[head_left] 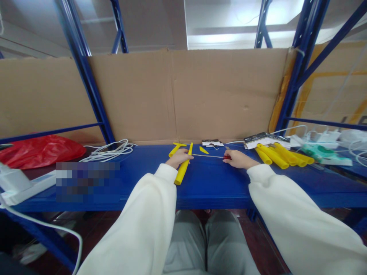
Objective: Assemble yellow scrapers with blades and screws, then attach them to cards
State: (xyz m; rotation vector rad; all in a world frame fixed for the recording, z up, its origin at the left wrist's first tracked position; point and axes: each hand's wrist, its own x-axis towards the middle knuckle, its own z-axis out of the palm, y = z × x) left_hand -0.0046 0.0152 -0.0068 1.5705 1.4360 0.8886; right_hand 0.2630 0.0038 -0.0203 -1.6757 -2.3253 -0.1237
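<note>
My left hand (177, 158) is closed around a yellow plastic tube-like handle (182, 173), which slants over the blue shelf top (212, 183) with its thick end toward me. In my right hand (238, 159) is a red-handled screwdriver (208, 156). Its long thin shaft points left and reaches the yellow handle at my left fingers; whether the tip sits inside it I cannot tell. Just beyond my left hand lies a yellow T-shaped piece (178, 145). A small flat yellow piece (203, 150) rests behind the shaft.
Several yellow handles (276, 157) lie at right beside black-and-white packaging (262, 139) and a green-white packet (323, 152). Another small package (212, 143) is at the back. Left are a red bag (43, 151), coiled white cable (111, 151) and power strip (31, 187). Cardboard (200, 95) walls the back.
</note>
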